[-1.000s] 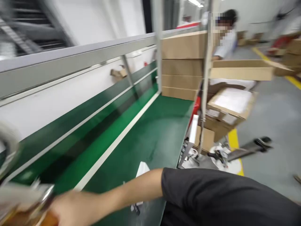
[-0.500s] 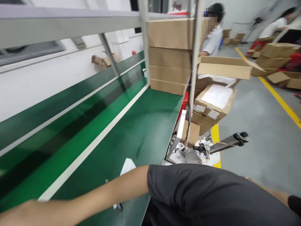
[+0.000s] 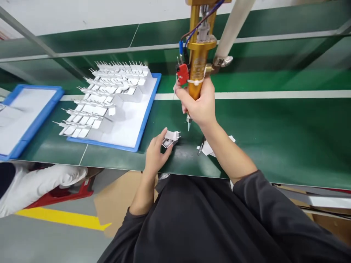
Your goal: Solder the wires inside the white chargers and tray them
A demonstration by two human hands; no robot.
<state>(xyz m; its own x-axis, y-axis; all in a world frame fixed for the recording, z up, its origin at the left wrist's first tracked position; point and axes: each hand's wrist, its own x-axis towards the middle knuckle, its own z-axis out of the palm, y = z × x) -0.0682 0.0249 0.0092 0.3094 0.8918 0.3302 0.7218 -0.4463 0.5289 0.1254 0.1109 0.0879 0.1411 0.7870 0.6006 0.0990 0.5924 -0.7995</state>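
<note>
My right hand (image 3: pixel 201 104) is wrapped round a gold dispensing gun (image 3: pixel 196 62), which has a red switch (image 3: pixel 182 74) on its side. Its pale pointed nozzle (image 3: pixel 189 124) aims down at the bench. Lower and to the left, my left hand (image 3: pixel 157 151) grips a small white plug housing (image 3: pixel 170 138) between thumb and fingers. Metal pins stick out on its right, and its open side shows parts inside. The nozzle is apart from the housing, up and to its right. Under my right forearm lie white pieces (image 3: pixel 207 149) and a thin black tool (image 3: pixel 201 145).
A blue-edged tray (image 3: pixel 128 135) on the left carries rows of similar white housings (image 3: pixel 102 98). Farther left lies a second blue tray (image 3: pixel 30 124). A thick pale hose (image 3: pixel 233 29) joins the gun. Another person's white-clad leg (image 3: pixel 52 179) shows below the green bench (image 3: pixel 285 146).
My view has swung from the far end of the bench to the work spot in front of me. Both hands, the gun, the housing and the trays are now in sight.
</note>
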